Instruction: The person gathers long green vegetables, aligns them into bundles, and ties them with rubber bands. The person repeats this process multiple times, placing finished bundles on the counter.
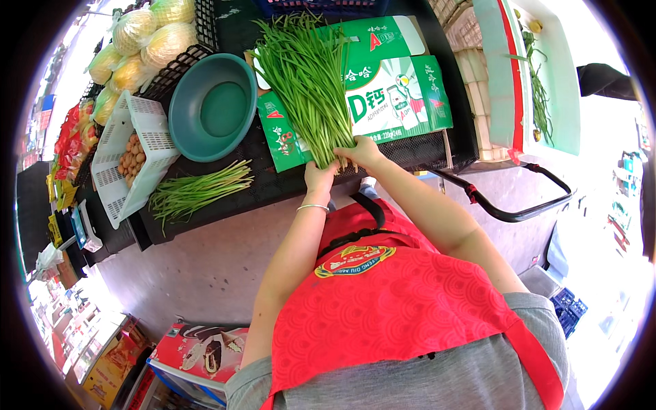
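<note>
A large bundle of garlic chives [307, 87] lies over a flattened green cardboard carton [430, 92] on the black stand. My left hand [320, 179] grips the pale stem ends from the left side. On the other side, my right hand [363, 154] closes around the same ends, its thumb on top of the stems. The leafy tips spread away from me, past the carton's far edge. A smaller bunch of garlic chives [202, 190] rests on the stand to the left of my left hand. Just behind it sits an empty teal plastic basin [177, 110].
At left, a tilted white plastic basket [115, 169] holds small brown round items, near netted bagged produce [169, 45]. A black tubular handle [512, 215] juts out at right, below a foam box [561, 123] with some greens. Behind me stands a red-topped freezer [200, 351].
</note>
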`<action>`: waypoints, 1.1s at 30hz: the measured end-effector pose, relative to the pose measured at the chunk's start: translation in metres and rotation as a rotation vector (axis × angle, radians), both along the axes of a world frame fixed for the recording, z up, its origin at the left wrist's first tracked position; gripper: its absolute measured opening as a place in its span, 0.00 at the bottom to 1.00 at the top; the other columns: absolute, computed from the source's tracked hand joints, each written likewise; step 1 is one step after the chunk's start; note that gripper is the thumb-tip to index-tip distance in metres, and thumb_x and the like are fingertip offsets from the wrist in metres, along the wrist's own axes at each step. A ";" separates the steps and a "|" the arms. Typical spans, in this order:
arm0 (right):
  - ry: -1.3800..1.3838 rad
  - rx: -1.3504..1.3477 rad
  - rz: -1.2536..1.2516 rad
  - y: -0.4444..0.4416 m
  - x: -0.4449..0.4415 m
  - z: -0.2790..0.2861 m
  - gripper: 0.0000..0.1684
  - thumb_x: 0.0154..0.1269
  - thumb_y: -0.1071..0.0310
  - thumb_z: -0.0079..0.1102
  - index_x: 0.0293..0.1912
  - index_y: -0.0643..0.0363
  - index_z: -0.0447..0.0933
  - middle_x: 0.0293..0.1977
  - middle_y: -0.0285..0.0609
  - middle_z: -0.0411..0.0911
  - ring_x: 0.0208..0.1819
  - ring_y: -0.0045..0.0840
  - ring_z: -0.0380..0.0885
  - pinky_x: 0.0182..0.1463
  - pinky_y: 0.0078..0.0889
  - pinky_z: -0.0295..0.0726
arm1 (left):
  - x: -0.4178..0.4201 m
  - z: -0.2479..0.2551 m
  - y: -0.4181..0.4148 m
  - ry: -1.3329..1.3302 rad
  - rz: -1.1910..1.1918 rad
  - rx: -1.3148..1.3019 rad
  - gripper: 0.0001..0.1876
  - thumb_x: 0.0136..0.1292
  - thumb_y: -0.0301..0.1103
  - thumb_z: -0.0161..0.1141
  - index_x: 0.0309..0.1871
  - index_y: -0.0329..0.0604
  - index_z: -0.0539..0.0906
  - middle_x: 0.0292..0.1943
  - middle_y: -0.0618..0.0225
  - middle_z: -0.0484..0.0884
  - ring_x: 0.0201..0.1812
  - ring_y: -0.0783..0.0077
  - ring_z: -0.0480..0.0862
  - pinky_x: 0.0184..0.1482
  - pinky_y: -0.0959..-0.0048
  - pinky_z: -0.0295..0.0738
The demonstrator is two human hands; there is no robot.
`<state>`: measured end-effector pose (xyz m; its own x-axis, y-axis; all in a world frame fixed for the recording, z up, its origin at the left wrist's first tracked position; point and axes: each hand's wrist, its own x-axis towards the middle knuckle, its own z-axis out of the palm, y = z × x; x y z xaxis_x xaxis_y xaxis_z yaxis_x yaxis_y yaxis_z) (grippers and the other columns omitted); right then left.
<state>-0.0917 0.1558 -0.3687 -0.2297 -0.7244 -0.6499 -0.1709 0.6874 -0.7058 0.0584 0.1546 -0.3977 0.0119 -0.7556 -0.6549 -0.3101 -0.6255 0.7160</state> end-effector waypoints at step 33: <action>0.021 0.110 -0.088 0.000 0.014 -0.024 0.24 0.55 0.66 0.63 0.46 0.70 0.67 0.30 0.47 0.76 0.25 0.26 0.80 0.19 0.25 0.71 | 0.055 0.484 0.015 -0.213 -1.217 -1.165 0.23 0.63 0.16 0.35 0.55 0.57 0.64 0.38 0.46 0.77 0.35 0.63 0.76 0.25 0.80 0.74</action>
